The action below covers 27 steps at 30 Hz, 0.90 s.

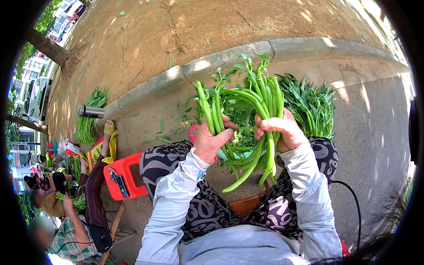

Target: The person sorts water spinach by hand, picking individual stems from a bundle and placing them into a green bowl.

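Note:
A looped bunch of long green water spinach stems (267, 95) hangs in front of me, leafy tips up and bent stems drooping below. My left hand (212, 139) is closed round the narrower left part, thumb toward the middle. On the right, my right hand (285, 130) grips the thicker part, thumb and fingers pressed together. Between the fingers of both hands a thin brownish strand (244, 128) seems to run. Behind the bunch, partly hidden, cut leaves (240, 140) lie in something pale green between my knees.
Beyond my right knee lies a leafy green pile (311, 106). A red stool (126, 170) with a small dark object on top stands left, near a steel thermos (91, 111) and another green bundle (85, 130). Two people (73, 216) sit far left. A stone curb (229, 57) crosses ahead.

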Each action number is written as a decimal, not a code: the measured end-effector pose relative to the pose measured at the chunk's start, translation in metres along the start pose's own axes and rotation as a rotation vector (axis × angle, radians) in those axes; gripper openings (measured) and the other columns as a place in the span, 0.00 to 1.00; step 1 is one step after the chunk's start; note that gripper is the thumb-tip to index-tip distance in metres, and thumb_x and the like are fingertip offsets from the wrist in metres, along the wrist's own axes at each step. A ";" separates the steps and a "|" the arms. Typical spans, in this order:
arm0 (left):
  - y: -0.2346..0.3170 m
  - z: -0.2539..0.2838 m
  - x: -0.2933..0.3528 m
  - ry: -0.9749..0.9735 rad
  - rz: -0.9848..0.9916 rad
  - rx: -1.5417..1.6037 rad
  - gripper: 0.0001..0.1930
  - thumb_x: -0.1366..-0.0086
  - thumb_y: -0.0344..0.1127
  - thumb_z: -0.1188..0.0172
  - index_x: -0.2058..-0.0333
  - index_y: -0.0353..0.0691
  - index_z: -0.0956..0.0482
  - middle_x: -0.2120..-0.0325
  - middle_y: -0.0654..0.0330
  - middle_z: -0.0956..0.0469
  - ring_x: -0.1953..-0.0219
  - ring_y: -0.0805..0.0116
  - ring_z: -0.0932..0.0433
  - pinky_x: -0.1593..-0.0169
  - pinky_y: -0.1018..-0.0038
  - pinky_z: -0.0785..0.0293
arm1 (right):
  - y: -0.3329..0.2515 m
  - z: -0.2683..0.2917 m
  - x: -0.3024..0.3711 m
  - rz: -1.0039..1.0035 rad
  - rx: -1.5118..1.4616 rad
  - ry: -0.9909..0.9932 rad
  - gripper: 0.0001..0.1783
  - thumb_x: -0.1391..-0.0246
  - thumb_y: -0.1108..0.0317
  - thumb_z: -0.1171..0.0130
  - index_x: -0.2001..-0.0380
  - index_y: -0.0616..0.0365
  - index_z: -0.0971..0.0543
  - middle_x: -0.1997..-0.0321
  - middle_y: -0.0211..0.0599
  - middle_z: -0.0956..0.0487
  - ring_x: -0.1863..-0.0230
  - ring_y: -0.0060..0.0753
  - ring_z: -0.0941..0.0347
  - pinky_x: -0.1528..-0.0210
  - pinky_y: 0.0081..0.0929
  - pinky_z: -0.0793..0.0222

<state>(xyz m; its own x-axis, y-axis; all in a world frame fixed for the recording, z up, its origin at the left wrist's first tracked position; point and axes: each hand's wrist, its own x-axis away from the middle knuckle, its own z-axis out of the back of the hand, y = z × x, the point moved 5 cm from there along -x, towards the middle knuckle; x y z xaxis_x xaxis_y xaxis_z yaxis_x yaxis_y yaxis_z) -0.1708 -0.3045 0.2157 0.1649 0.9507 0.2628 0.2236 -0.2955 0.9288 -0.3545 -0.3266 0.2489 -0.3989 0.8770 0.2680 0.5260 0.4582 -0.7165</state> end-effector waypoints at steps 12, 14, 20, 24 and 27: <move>0.000 0.004 0.000 0.057 -0.025 -0.064 0.13 0.42 0.24 0.44 0.57 0.37 0.31 0.68 0.58 0.24 0.70 0.71 0.26 0.64 0.73 0.28 | -0.001 -0.004 0.000 0.001 0.116 0.048 0.13 0.63 0.75 0.41 0.69 0.64 0.27 0.76 0.35 0.26 0.77 0.28 0.28 0.72 0.24 0.31; 0.000 0.004 -0.002 0.096 0.001 -0.033 0.13 0.42 0.24 0.44 0.57 0.37 0.31 0.69 0.58 0.25 0.70 0.71 0.27 0.65 0.73 0.28 | 0.001 -0.005 0.001 0.009 0.171 0.043 0.14 0.64 0.73 0.41 0.69 0.64 0.28 0.75 0.35 0.27 0.77 0.29 0.29 0.70 0.26 0.31; -0.007 0.012 -0.004 0.210 0.033 0.027 0.12 0.43 0.22 0.45 0.60 0.36 0.31 0.72 0.58 0.25 0.75 0.71 0.27 0.70 0.75 0.29 | 0.010 -0.013 0.001 -0.006 0.262 0.023 0.15 0.66 0.75 0.41 0.68 0.63 0.27 0.76 0.35 0.26 0.76 0.28 0.29 0.70 0.24 0.31; -0.017 0.027 -0.008 0.366 0.039 0.084 0.13 0.45 0.22 0.43 0.60 0.35 0.30 0.72 0.56 0.24 0.80 0.72 0.28 0.75 0.76 0.30 | 0.007 -0.020 0.004 -0.018 0.220 0.009 0.14 0.66 0.75 0.41 0.70 0.64 0.27 0.76 0.35 0.26 0.76 0.28 0.29 0.69 0.24 0.31; -0.004 0.022 -0.006 0.347 0.080 0.033 0.14 0.43 0.25 0.41 0.58 0.37 0.30 0.76 0.61 0.27 0.80 0.74 0.29 0.75 0.77 0.30 | -0.001 -0.012 0.011 -0.005 0.211 0.035 0.10 0.65 0.77 0.41 0.73 0.64 0.25 0.75 0.35 0.24 0.76 0.27 0.27 0.70 0.22 0.31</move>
<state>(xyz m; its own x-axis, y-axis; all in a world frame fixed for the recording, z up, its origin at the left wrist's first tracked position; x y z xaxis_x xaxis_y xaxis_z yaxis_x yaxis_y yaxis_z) -0.1511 -0.3110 0.2049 -0.1520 0.8982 0.4126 0.2548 -0.3677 0.8944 -0.3502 -0.3152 0.2607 -0.3730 0.8809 0.2912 0.3537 0.4252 -0.8332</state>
